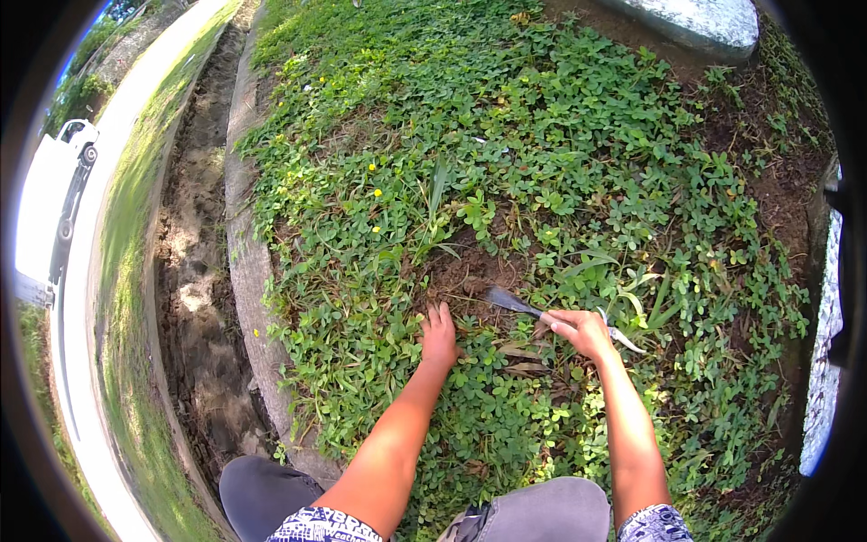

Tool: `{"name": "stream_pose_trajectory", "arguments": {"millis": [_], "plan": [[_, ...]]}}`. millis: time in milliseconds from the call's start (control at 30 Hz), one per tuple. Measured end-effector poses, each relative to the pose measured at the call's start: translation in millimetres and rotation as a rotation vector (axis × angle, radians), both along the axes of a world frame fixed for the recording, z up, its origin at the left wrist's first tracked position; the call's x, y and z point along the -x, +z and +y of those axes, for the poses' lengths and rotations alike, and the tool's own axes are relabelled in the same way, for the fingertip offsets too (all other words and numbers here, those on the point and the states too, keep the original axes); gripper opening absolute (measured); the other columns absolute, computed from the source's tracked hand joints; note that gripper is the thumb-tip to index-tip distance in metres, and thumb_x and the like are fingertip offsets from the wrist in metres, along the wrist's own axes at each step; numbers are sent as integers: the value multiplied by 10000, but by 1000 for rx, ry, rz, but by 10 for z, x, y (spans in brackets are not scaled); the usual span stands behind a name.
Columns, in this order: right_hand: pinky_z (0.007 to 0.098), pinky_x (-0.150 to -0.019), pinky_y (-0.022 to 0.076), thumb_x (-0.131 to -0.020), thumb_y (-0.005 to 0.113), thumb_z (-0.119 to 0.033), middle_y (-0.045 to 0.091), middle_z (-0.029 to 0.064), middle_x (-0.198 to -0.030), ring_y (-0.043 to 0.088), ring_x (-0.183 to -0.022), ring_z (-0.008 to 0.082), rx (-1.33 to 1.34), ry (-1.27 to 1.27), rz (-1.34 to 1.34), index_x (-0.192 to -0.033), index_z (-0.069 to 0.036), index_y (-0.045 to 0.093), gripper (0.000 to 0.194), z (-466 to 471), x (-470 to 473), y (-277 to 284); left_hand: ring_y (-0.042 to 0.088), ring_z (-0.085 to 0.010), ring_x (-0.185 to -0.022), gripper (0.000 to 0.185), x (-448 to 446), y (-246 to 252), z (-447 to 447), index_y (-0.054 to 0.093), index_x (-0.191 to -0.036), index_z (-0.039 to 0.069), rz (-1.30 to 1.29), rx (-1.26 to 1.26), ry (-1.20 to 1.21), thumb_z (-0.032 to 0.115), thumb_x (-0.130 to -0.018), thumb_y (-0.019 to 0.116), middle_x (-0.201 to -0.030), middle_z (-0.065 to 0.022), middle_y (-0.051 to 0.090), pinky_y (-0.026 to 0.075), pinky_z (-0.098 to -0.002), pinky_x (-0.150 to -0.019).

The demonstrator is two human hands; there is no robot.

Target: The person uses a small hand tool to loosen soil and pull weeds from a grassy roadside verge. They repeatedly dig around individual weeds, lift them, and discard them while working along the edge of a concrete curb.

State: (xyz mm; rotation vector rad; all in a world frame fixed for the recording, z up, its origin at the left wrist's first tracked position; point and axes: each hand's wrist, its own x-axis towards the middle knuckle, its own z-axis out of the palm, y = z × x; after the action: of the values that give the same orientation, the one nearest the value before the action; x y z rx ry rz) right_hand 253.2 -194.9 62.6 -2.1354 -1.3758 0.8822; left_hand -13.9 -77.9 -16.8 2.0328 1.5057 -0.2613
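Observation:
My right hand (pixel 579 332) grips the short handle of a small hand tool with a flat, dark metal blade (pixel 511 300), like a trowel. The blade points left, its tip at a patch of bare, loosened brown soil (pixel 474 271). Behind that hand shows a pale, curved, forked piece (pixel 624 339); I cannot tell whether it belongs to the tool. My left hand (pixel 440 339) is empty, its fingers apart and touching the plants at the near left edge of the soil. Low, leafy green groundcover (pixel 379 325) surrounds both hands.
A concrete curb (pixel 254 291) bounds the bed on the left, beside a dirt channel (pixel 203 305). Beyond lie a grass strip, a bright road and a white truck (pixel 51 196). A pale stone (pixel 704 24) sits at the upper right; a whitish edge (pixel 823 339) runs down the right.

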Motion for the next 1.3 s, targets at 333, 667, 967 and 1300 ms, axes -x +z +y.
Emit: {"name": "stream_pose_trajectory", "arguments": {"millis": [333,667,967,1300], "plan": [[472,-537,532,-907,559,-301,636,156,-765,663,-635,346,95,245,-658,-1266,-262,489,369,-79,1056,643,318,-428,-1322,1266,269,43,-121,60,-1466,18,-422,-156,122,187,-545,912,-1474,-245,237,383,-512,-1040],[445,-864,510,-873,533,-152,681,199,-1001,657,-952,348,440,193,-364,-1066,-172,708,261,749,969,1553,147,-465,-1375,1203,193,-148,14,150,-1419,-153,350,6,-397,586,-684,750,-1511,-261,154,180,-581,-1096],[474,-827,523,-872,513,-130,682,206,-991,657,-960,377,552,-129,-293,-1019,-17,663,239,800,1744,1079,157,-437,-1381,1160,180,-325,-37,124,-1437,-128,354,-67,-483,492,-706,776,-1517,-251,132,253,-559,-1059],[490,-756,517,-883,582,-372,683,190,-888,653,-821,403,236,-356,-202,-1270,-281,585,397,-175,1506,178,265,-470,-1342,886,126,-375,-50,335,-1431,-39,565,-214,-647,531,-820,628,-1503,-251,226,356,-550,-997]]}}
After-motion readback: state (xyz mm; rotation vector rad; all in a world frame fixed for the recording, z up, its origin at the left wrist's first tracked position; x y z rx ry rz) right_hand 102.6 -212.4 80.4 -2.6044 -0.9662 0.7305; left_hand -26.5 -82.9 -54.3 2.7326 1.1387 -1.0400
